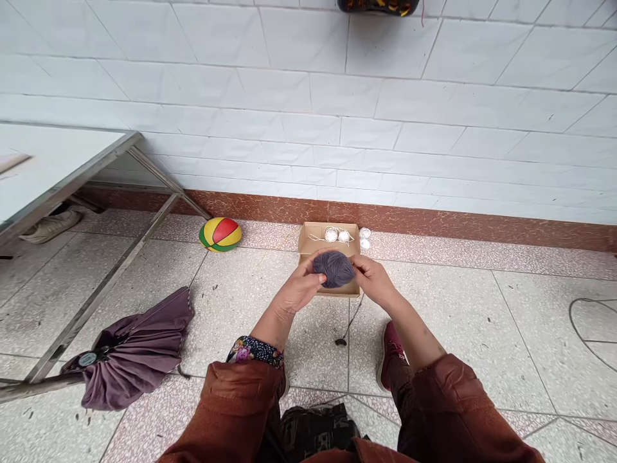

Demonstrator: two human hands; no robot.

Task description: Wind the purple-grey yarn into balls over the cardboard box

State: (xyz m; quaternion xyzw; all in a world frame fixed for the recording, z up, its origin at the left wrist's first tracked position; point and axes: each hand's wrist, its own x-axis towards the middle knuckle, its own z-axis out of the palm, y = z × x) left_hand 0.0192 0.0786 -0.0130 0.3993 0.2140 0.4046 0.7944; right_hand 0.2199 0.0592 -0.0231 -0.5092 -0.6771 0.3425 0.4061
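A ball of dark grey yarn (333, 269) is gripped in my left hand (303, 283), thumb in front and fingers behind. My right hand (375, 280) is closed in a pinch at the right end of the ball; whether it grips the ball itself or a loose strand is hard to see. A thin dark strand (357, 315) runs below my right hand to a small dark tuft (340, 342) on the floor. Beneath my hands stands an open cardboard box (306, 241), partly hidden by them. Two white yarn balls (331, 235) with loose white ends lie in its back part.
Small white items (365, 239) lie right of the box. A colourful ball (220, 235) rests near the wall. A folded purple umbrella (144, 347) lies by the metal-legged table (62, 151) at left. A wire loop (578, 328) is at right, a dark object (378, 6) at top.
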